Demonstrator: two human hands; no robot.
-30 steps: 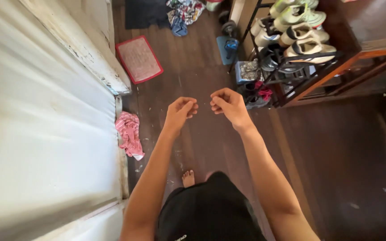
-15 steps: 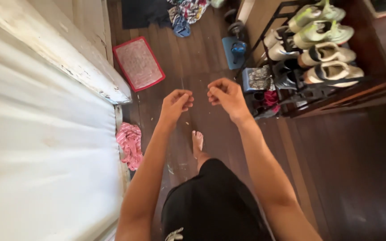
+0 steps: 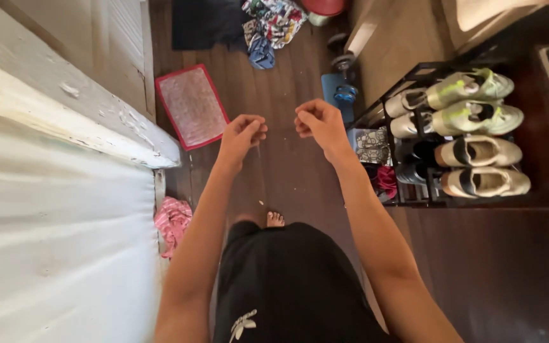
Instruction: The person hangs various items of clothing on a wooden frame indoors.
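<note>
Both arms are stretched out in front of me at chest height over a dark wooden floor (image 3: 287,171). My left hand (image 3: 241,133) has its fingers curled in with the fingertips pinched together. A short gap to its right, my right hand (image 3: 318,124) is curled the same way. No object shows in either hand. Below them I see my black shorts (image 3: 281,286) and one bare foot (image 3: 275,219).
A white mattress (image 3: 58,254) with a worn white frame edge (image 3: 71,121) fills the left. A pink cloth (image 3: 173,223) and a red-rimmed mat (image 3: 190,105) lie beside it. A black shoe rack (image 3: 414,197) of sneakers (image 3: 471,117) stands right. Dumbbells (image 3: 341,60) and crumpled clothes (image 3: 271,19) lie ahead.
I have stepped forward and the view has tilted up, so the shoe rack and mat sit lower and nearer. Both hands stay curled, a little farther apart.
</note>
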